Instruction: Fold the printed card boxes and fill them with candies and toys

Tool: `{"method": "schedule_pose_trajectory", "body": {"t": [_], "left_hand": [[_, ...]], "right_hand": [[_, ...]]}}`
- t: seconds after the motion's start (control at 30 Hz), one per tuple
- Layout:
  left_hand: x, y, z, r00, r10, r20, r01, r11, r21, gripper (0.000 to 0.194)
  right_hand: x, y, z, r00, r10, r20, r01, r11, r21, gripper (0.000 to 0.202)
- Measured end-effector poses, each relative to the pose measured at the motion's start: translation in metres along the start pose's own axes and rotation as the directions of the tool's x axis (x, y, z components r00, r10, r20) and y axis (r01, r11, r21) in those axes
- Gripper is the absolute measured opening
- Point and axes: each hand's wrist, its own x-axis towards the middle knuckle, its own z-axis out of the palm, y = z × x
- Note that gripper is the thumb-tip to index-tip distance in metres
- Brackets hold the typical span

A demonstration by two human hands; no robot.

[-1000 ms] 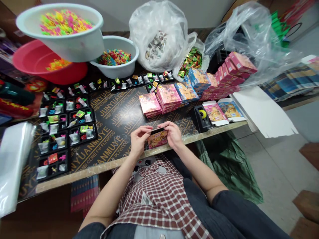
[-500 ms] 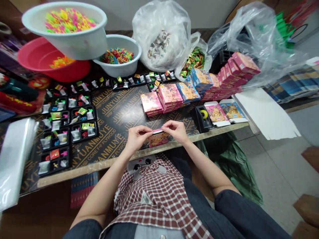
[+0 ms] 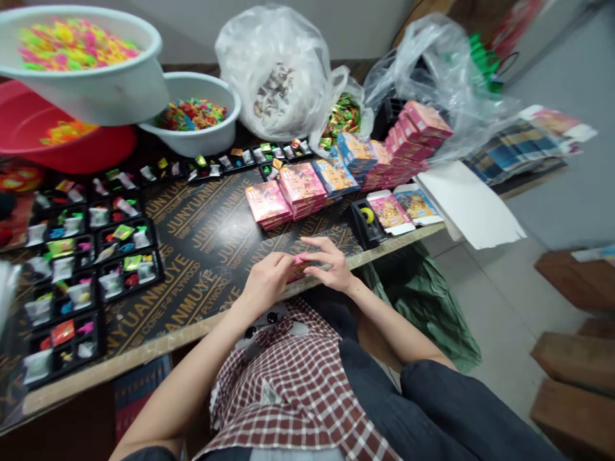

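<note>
Presently, from where I stand, the step looks like careful work on the top flap of a small pink box. The box is at the front edge of the table, to the left of the dispenser. The left hand is narrow, with its fingers closed on the box and covering much of it. The right hand is quite wide, its fingers spread near the flap; whether each fingertip touches, I cannot tell. In my judgement, the next move calls for a steady left grip and a light, even press, so the thin card does not bend.

The table is dark, with gold printed letters and a pale worn edge. Just right of the dispenser are flat cartons, and farther right a white sheet reaches past the edge. Behind it and to its left stand pink and blue stacks. Well to its left are filled black trays, and beyond them, tubs of small bright pieces. Below the dispenser is a green bag, beside the grey tiled floor. Brown blocks are farther right, near a plain wall.
</note>
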Motion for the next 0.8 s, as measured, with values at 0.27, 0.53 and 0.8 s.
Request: {"method": "schedule_pose_trajectory", "body": {"t": [0.27, 0.53, 0.8], "left_hand": [[0.014, -0.001, 0.002, 0.993, 0.083, 0.083, -0.102, 0.96, 0.26, 0.059], [0.015, 0.003, 0.01, 0.984, 0.169, 0.064, -0.18, 0.883, 0.434, 0.056], [0.011, -0.006, 0.028, 0.965, 0.197, -0.176, -0.133, 0.937, 0.322, 0.048]], "right_hand": [[-0.043, 0.091, -0.119, 0.763, 0.362, -0.536, -0.541, 0.811, -0.222, 0.029], [-0.045, 0.121, -0.127, 0.809, 0.468, -0.355, -0.53, 0.843, -0.095, 0.022], [-0.063, 0.099, -0.106, 0.582, 0.494, -0.646, -0.546, 0.826, 0.141, 0.018]]}}
